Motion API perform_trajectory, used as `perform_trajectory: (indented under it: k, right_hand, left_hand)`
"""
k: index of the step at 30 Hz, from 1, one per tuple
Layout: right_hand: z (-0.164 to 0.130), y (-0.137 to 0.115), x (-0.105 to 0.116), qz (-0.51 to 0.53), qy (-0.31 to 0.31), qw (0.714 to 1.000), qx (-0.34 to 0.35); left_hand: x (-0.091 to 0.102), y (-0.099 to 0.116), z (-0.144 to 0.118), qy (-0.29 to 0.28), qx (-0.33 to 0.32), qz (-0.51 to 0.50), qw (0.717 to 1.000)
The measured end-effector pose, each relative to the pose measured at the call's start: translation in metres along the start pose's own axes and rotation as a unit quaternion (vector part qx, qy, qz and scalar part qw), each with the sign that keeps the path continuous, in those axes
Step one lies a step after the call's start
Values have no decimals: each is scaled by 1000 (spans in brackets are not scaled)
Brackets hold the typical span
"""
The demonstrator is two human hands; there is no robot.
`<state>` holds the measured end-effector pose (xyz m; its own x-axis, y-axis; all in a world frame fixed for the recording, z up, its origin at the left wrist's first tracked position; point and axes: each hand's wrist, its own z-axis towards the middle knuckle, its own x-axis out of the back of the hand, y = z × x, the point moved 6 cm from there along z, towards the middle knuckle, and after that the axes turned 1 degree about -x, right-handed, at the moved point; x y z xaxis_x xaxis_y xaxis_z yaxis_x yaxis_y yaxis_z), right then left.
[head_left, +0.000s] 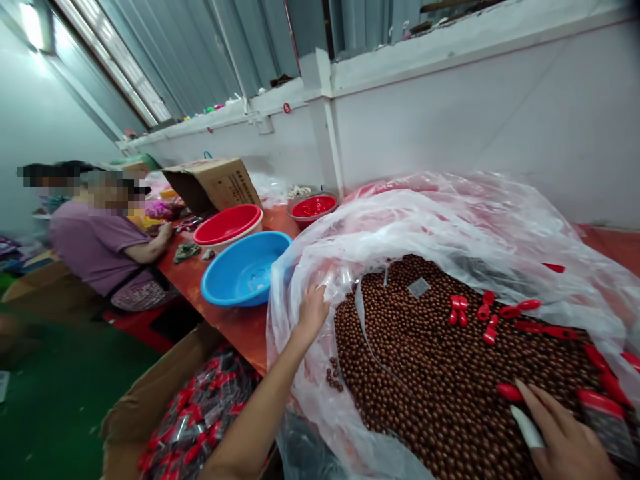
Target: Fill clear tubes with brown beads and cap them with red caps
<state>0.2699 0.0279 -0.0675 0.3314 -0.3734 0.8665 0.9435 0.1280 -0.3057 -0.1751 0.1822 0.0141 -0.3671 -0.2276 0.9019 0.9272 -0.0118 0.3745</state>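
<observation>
My left hand [314,310] reaches to the left edge of a large clear plastic bag [305,347]. Its fingers are closed around clear, shiny plastic pieces [341,280], whose exact shape I cannot make out. Brown round beads [425,360] fill the opened bag in a wide heap. Low on the right, my right hand [565,427] is over the beads, with a white cover on its thumb [527,427]. A small red plastic piece [509,392] lies at its thumb and index fingertips, apparently pinched. More red plastic parts [484,310] and a small clear square [419,287] rest on the beads.
Left of the bag stand a blue basin [240,273], a red basin [227,225] and a bowl of red parts [314,207]. A cardboard box [220,183] is behind. Below the table edge, another box [125,407] holds red-and-clear packs. A person [95,240] sits at far left.
</observation>
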Motion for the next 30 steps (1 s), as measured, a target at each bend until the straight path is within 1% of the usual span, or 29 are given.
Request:
perform_trajectory:
  k: [2, 3, 5, 7, 10, 12, 15, 18, 20, 24, 27, 30]
  right_hand:
    - [-1, -4, -11, -16, -35, 998, 50]
    - [-2, -4, -13, -20, -49, 997, 62]
    - [-5, -1, -11, -20, -61, 997, 48]
    - [-9, -1, -5, -10, -62, 998, 23]
    - [-11, -6, 8, 7, -43, 999, -27]
    - [-12, -13, 13, 17, -41, 998, -51]
    - [-11, -22, 16, 30, -50, 996, -74]
    - [-13, -29, 20, 46, -56, 993, -98]
    - [-15, -33, 23, 58, -57, 991, -106]
    - [-14, -42, 29, 77, -50, 991, -98]
    - [-12, -45, 30, 78, -48, 993, -79]
    - [-10, -51, 27, 71, -68, 994, -40]
  left_hand:
    - [-1, -4, 7, -13, -1, 9, 1000]
    - [-1, -5, 9, -20, -2, 14, 1000]
    - [-1, -2, 11, -28, -2, 19, 999]
    - [-1, 8, 8, -26, -9, 1, 1000]
    - [-10, 36, -5, -40, -50, -91, 994]
    - [-23, 59, -17, -74, -94, -155, 981]
    - [-46, 88, -30, -123, -148, -190, 963]
    - [-64, 100, -34, -159, -183, -169, 955]
    - [-70, 104, -35, -177, -217, -148, 949]
    - [-71, 109, -44, -204, -288, -114, 929]
    - [-66, 112, -49, -216, -304, -91, 923]
    - [-66, 116, -49, -235, -302, -71, 921]
